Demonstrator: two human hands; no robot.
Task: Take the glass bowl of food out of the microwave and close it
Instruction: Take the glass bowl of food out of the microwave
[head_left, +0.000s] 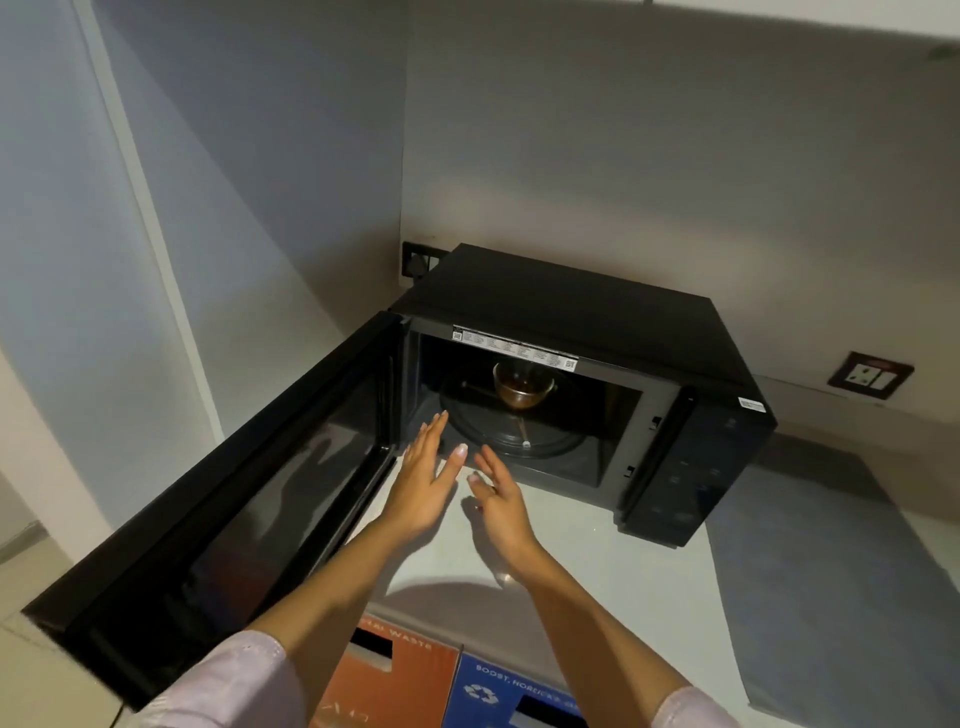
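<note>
Two bare hands reach toward the mouth of the microwave (571, 374), both spread wide and holding nothing: the left hand (423, 480) has its fingers fanned just at the lower front edge of the cavity, and the right hand (501, 506) sits just beside it, palm turned inward, a little nearer the person. Between and beyond them, the glass bowl (522, 387) stands upright on the round turntable (511, 428), well back in the cavity and apart from both hands; dark food shows through its wall.

To do this reach well, I judge the hands should part as they go in, one to each side of the bowl, and cup its wall low down rather than pinch the rim. The bowl may be hot, so a brief test touch first seems wise. Lifting it level and drawing it straight out under the top lip would keep the contents from slopping.

Left of the hands, the door (234, 493) stands swung fully open, leaving the path clear. The pale desk (597, 561) in front offers a bare landing spot.
</note>
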